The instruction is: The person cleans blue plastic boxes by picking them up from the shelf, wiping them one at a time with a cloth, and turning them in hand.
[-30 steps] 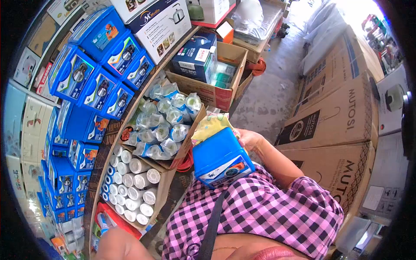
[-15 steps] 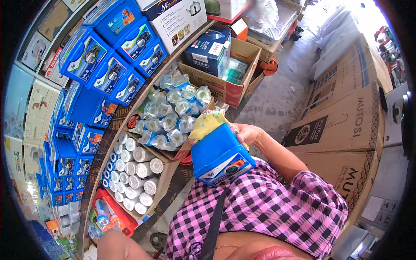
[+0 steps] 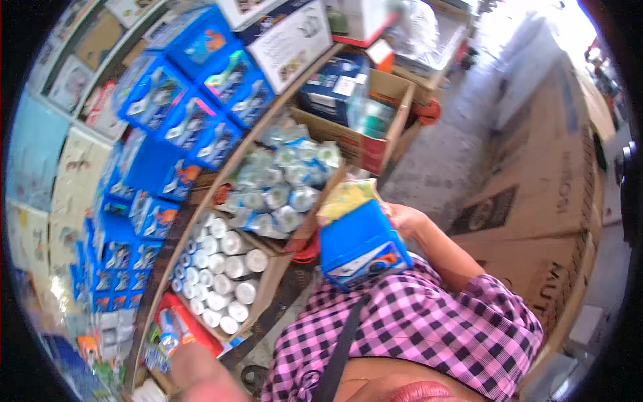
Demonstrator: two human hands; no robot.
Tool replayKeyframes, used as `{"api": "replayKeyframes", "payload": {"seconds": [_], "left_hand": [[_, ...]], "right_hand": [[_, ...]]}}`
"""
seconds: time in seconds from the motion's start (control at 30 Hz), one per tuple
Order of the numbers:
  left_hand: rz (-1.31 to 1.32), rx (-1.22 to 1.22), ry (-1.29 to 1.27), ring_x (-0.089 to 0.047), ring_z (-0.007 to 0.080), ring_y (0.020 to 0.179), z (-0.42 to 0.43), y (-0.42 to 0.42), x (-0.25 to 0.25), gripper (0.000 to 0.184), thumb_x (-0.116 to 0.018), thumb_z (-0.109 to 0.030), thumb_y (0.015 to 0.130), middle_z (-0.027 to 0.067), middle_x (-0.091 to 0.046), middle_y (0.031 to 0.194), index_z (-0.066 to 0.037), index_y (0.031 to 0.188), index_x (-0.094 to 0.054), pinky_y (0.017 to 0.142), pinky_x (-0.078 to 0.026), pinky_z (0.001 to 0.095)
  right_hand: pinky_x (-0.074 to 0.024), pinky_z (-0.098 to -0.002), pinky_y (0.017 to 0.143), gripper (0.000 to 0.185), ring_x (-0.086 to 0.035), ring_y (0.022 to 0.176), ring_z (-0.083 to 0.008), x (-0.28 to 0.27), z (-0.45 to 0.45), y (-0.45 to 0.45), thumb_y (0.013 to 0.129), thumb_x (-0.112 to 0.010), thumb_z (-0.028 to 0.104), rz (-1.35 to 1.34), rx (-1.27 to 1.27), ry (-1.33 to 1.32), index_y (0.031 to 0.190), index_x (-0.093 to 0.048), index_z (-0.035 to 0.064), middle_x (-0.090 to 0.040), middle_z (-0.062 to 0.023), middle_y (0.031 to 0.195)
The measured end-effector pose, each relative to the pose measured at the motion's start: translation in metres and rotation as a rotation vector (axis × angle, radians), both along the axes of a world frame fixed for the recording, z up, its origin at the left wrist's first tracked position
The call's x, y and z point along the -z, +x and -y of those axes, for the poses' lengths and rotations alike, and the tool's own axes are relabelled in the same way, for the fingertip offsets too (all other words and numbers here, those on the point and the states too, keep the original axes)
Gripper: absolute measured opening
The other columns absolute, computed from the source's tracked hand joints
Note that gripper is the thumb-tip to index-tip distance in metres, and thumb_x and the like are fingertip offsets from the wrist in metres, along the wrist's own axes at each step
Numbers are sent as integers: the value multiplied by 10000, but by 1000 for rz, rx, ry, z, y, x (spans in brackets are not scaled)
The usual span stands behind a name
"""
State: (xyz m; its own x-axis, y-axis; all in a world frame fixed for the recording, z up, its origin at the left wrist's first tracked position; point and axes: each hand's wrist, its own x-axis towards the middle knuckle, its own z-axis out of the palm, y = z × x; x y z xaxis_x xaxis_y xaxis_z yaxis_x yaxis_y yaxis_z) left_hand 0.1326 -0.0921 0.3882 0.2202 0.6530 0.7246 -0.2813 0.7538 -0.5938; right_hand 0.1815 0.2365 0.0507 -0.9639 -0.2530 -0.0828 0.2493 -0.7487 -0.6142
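Note:
My right hand (image 3: 405,221) is closed around the far right side of a blue plastic box (image 3: 358,238), held before my chest. The box has a printed label on its near side. A yellow patterned cloth (image 3: 348,201) lies along the box's far edge, beside my fingers, which are partly hidden behind box and cloth. At the bottom left, a blurred part of my left arm or hand (image 3: 204,375) shows near a red-edged tray (image 3: 194,325). Its fingers cannot be made out.
Stacked blue boxes (image 3: 154,94) stand on the shelf at left. Open cartons hold white cylinders (image 3: 221,281) and plastic-wrapped items (image 3: 284,177). Another carton (image 3: 392,104) holds a dark blue box (image 3: 335,87). Large brown cartons (image 3: 542,181) line the right side.
The whole view has shifted, so the scene sits further right and lower, and it is blurred. My right hand still holds the blue box and cloth. The left limb has shifted slightly right.

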Motion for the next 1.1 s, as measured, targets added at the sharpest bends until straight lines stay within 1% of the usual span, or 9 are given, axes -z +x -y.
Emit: {"api": "replayKeyframes", "payload": {"seconds": [0.1, 0.13, 0.17, 0.2, 0.27, 0.33, 0.37, 0.43, 1.1], "left_hand": [[1845, 1095, -38, -583, 194, 651, 5, 13, 63, 343, -446, -281, 975, 24, -587, 685, -126, 713, -603, 606, -466, 405], [2003, 991, -513, -600, 237, 707, 9, -40, 93, 480, -417, -466, 1008, 49, -629, 795, -107, 815, -671, 640, -484, 415], [1820, 1353, -588, -599, 261, 748, -21, -73, 100, 643, -361, -634, 981, 72, -631, 889, -97, 896, -705, 685, -484, 419], [2125, 1401, -294, -586, 241, 881, -20, -81, 85, 735, -295, -653, 988, 89, -613, 986, -57, 1189, -677, 752, -481, 386], [2117, 1974, 126, -570, 293, 854, -31, -73, 52, 712, -244, -636, 1004, 126, -605, 978, -57, 918, -650, 719, -492, 395], [1910, 2236, 670, -547, 282, 740, -50, -14, -6, 457, -435, -509, 984, 133, -599, 917, -119, 859, -638, 661, -496, 374], [1493, 2460, 967, -538, 274, 666, -81, 11, -16, 288, -546, -422, 957, 122, -605, 867, -164, 894, -655, 616, -500, 364], [1470, 2462, 999, -542, 276, 681, -70, 9, -18, 292, -533, -418, 963, 127, -604, 885, -156, 911, -650, 624, -502, 365], [2240, 3185, -930, -629, 309, 968, -137, -10, -5, 478, -269, -337, 1082, 221, -581, 1248, 6, 1257, -552, 784, -535, 377]], "right_hand": [[-401, -425, 1101, 1173, -508, 1269, -242, 14, 1, -7, 565, -952, 386, 62, 9, 27, 1481, -314, 23, -503, -114, 1418], [-404, -423, 1095, 1166, -508, 1270, -237, 20, 3, -10, 560, -953, 389, 99, 55, 68, 1471, -330, 13, -511, -113, 1408], [-420, -421, 1078, 1156, -526, 1249, -239, 16, 6, -13, 556, -952, 404, 60, 47, 51, 1460, -350, 9, -533, -110, 1381], [-438, -420, 1058, 1074, -548, 1215, -246, 26, 4, -17, 617, -928, 393, 27, -5, 43, 1452, -368, 16, -552, -113, 1352], [-438, -420, 1058, 1073, -549, 1215, -246, 25, 5, -33, 618, -927, 394, 21, -114, 67, 1452, -369, 16, -552, -114, 1352], [-439, -420, 1057, 1070, -549, 1214, -246, -109, 71, -72, 620, -925, 394, 42, -216, 77, 1452, -369, 17, -552, -114, 1352], [-439, -420, 1057, 1068, -549, 1214, -246, -24, 46, -60, 621, -925, 395, 55, -266, 78, 1452, -369, 17, -552, -114, 1352], [-439, -419, 1056, 1065, -549, 1213, -246, 33, 41, -52, 624, -923, 395, 79, -356, 81, 1452, -370, 17, -553, -114, 1351], [-444, -417, 1051, 1036, -552, 1208, -245, 10, 65, -122, 647, -907, 401, -79, -422, 115, 1450, -374, 19, -555, -115, 1348]]}}
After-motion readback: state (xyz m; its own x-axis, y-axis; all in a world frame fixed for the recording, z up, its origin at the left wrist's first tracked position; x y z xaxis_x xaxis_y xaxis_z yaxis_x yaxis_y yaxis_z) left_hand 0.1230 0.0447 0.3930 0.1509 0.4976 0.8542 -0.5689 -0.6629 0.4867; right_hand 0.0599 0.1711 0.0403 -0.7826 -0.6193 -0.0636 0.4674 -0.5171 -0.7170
